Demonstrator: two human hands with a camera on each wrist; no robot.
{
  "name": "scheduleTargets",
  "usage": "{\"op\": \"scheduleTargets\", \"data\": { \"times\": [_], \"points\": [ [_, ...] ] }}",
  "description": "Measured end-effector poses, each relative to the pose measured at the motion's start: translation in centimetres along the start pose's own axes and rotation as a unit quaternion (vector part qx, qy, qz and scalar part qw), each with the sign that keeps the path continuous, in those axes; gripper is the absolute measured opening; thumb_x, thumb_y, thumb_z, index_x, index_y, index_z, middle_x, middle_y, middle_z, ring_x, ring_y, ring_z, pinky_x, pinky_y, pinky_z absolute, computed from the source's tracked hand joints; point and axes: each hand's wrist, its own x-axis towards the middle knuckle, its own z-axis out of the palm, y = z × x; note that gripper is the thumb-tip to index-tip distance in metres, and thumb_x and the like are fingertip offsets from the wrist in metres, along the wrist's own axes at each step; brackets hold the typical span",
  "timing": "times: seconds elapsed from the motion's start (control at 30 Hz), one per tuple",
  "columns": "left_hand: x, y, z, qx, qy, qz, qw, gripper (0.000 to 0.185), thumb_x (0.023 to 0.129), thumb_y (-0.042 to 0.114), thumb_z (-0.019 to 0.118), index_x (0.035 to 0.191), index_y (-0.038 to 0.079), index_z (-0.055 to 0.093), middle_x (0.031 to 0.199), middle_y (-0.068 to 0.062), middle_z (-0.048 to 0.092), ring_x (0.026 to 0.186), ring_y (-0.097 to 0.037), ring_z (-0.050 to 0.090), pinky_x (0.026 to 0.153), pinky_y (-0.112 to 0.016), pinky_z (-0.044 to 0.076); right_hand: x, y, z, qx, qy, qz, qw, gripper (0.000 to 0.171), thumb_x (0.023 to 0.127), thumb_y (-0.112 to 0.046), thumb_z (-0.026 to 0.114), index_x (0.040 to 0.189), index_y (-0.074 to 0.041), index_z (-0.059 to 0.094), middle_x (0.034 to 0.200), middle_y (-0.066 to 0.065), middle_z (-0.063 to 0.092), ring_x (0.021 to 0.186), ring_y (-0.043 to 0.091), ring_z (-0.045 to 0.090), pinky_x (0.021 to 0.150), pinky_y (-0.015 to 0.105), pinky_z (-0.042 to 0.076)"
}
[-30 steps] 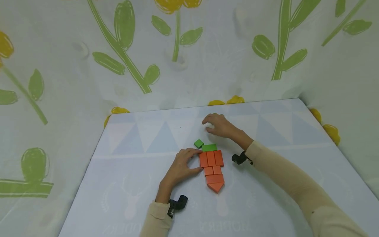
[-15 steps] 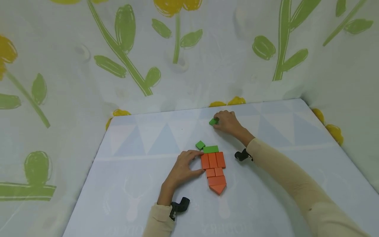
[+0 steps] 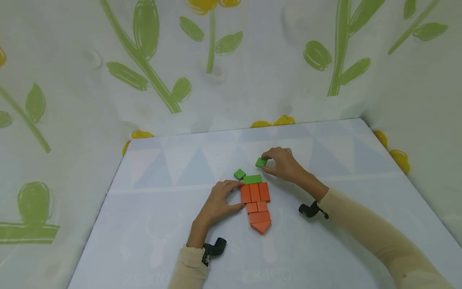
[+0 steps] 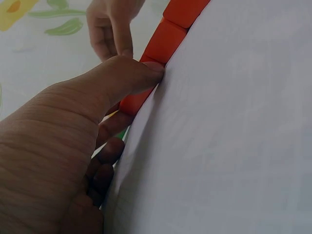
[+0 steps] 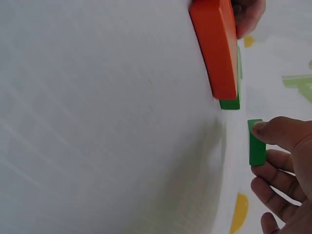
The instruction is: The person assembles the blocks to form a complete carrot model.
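Observation:
Flat orange blocks form a carrot shape on the table, ending in an orange triangle. A green rectangular block lies across its top, with a small green square just to its upper left. My left hand rests against the left side of the orange blocks, thumb and fingers touching them. My right hand pinches another small green block just above and right of the green rectangle; the same green block shows in the right wrist view.
The pale table surface has faint triangle patterns. Cloth walls printed with green stems and yellow flowers enclose the back and sides. Black wrist cameras sit on both forearms.
My right hand picked up a small green block at the far side of the table and has brought it nearer, close to the carrot's top. The left hand stayed against the orange blocks.

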Motion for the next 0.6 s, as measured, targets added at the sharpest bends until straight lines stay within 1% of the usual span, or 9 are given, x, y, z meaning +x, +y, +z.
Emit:
{"op": "scheduleTargets", "data": {
  "times": [0.13,0.27,0.37,0.5,0.57,0.6],
  "points": [
    [-0.1,-0.1,0.2,-0.008,0.000,0.002,1.0000,0.058,0.076,0.048,0.068,0.129,0.035,0.048,0.128,0.018,0.044,0.111,-0.008,0.038,0.095,-0.037,0.034,-1.0,-0.4,0.4,-0.005,-0.006,-0.004,1.000,0.034,0.077,-0.030,0.073,0.106,-0.014,0.064,0.098,-0.003,0.062,0.095,0.016,0.052,0.087,0.047,0.030],
    [0.0,-0.2,0.5,-0.003,-0.003,0.004,1.0000,0.059,0.076,0.049,0.068,0.130,0.036,0.047,0.129,0.018,0.044,0.112,-0.008,0.038,0.095,-0.038,0.034,-1.7,-0.5,0.8,0.000,-0.012,0.003,1.000,0.034,0.077,-0.030,0.073,0.105,-0.014,0.065,0.098,-0.003,0.063,0.095,0.016,0.052,0.086,0.045,0.030],
    [-0.1,-0.1,0.4,0.002,-0.001,0.008,1.0000,0.059,0.076,0.047,0.069,0.130,0.035,0.047,0.129,0.017,0.044,0.112,-0.009,0.039,0.094,-0.038,0.035,-2.0,-0.5,1.1,-0.007,-0.016,0.007,1.000,0.034,0.077,-0.031,0.073,0.105,-0.015,0.065,0.098,-0.003,0.062,0.095,0.016,0.052,0.086,0.045,0.030],
    [-0.1,0.3,0.1,-0.004,0.003,0.007,1.0000,0.058,0.076,0.042,0.071,0.129,0.032,0.048,0.128,0.017,0.045,0.110,-0.009,0.039,0.093,-0.038,0.035,-2.1,-0.6,1.3,-0.025,-0.030,0.020,0.999,0.034,0.077,-0.032,0.072,0.106,-0.015,0.064,0.098,-0.003,0.062,0.097,0.017,0.051,0.089,0.047,0.030],
    [-0.1,0.5,0.0,-0.005,-0.001,0.004,1.0000,0.060,0.076,0.041,0.071,0.131,0.032,0.047,0.129,0.016,0.045,0.110,-0.009,0.039,0.093,-0.038,0.036,-2.2,-0.7,1.3,-0.025,-0.035,0.027,0.999,0.035,0.078,-0.031,0.072,0.107,-0.014,0.063,0.099,-0.001,0.062,0.098,0.018,0.051,0.089,0.049,0.030],
    [-0.1,0.5,-0.1,-0.005,-0.007,-0.002,1.0000,0.063,0.076,0.041,0.071,0.133,0.032,0.045,0.130,0.015,0.043,0.112,-0.010,0.038,0.094,-0.039,0.036,-2.2,-0.7,1.2,-0.024,-0.036,0.030,0.999,0.035,0.078,-0.031,0.072,0.107,-0.013,0.063,0.100,-0.001,0.062,0.098,0.018,0.051,0.090,0.049,0.030]
  ]
}}
